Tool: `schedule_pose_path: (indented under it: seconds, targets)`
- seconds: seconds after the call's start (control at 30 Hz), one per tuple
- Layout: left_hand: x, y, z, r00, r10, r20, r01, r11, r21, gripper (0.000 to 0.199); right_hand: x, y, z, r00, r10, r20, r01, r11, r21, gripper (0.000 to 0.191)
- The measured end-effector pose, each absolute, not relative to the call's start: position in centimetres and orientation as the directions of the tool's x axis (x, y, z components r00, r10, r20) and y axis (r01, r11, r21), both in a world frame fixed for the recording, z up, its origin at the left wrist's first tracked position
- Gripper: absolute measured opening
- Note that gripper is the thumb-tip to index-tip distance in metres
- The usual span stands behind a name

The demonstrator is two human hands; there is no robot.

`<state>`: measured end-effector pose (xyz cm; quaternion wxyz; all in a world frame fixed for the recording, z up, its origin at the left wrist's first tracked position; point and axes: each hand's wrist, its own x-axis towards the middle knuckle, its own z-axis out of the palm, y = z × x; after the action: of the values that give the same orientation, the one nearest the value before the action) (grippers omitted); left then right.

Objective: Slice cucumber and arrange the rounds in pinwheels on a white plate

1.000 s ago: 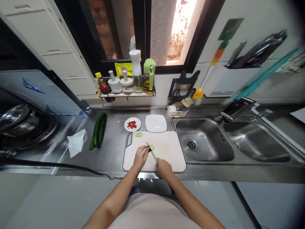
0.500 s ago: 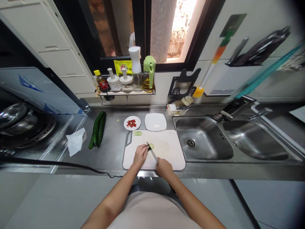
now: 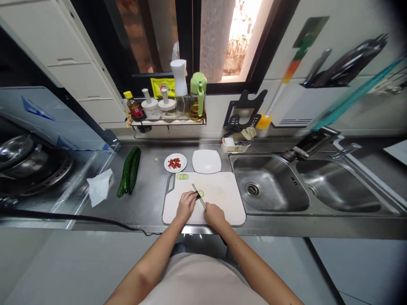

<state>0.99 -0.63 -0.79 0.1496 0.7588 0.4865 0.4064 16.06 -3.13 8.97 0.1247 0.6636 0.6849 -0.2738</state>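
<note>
On the white cutting board (image 3: 222, 203), my left hand (image 3: 186, 206) is closed round a short dark green piece of cucumber (image 3: 197, 195). My right hand (image 3: 214, 215) grips a knife (image 3: 199, 195) by its handle, mostly hidden in the fist. The blade slants up to the left across the cucumber piece. A pale round slice (image 3: 201, 193) lies just right of the blade. Several overlapping cucumber slices (image 3: 182, 176) rest at the board's upper left. Behind the board stand a white plate with chopped red pieces (image 3: 180, 157) and a bare white plate (image 3: 206, 161).
Whole cucumbers (image 3: 129, 171) and a white paper (image 3: 99, 187) lie on the steel counter to the left. A double sink (image 3: 271, 184) is at the right. Bottles and jars stand on a wall shelf (image 3: 168, 123). A pot (image 3: 23, 161) sits on the stove at the far left.
My right hand and the knife have moved forward and to the left, so the blade reaches farther past the cucumber piece. My left hand keeps its hold. The view has shifted slightly.
</note>
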Motion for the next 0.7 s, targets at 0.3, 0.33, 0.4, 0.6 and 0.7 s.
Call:
schedule_pose_path:
  seconds: [0.3,0.33,0.4,0.6,0.7]
  targets:
    - [1.0,-0.7,-0.4,0.190,0.862,0.469,0.621,-0.476,0.622,0.026,15.7,-2.8,9.0,-0.093,0.841,-0.533,0.978,-0.024,-0.208,0.031]
    - [1.0,-0.7,-0.3,0.190,0.862,0.470,0.622,-0.476,0.622,0.026,15.7,-2.9,9.0,-0.088,0.839,-0.537,0.979,-0.027,-0.204,0.031]
    - [1.0,-0.8,-0.3,0.189,0.861,0.471,0.622,-0.476,0.621,0.026,15.8,-3.2,9.0,-0.080,0.838,-0.540,0.980,-0.033,-0.198,0.030]
    - [1.1,-0.8,0.0,0.181,0.870,0.459,0.620,-0.463,0.634,0.026,16.8,-5.2,8.9,-0.064,0.836,-0.545,0.980,-0.051,-0.193,0.030]
    - [1.1,-0.8,0.2,0.178,0.883,0.435,0.620,-0.444,0.647,0.026,17.4,-6.2,9.0,-0.054,0.828,-0.558,0.980,-0.063,-0.189,0.030]
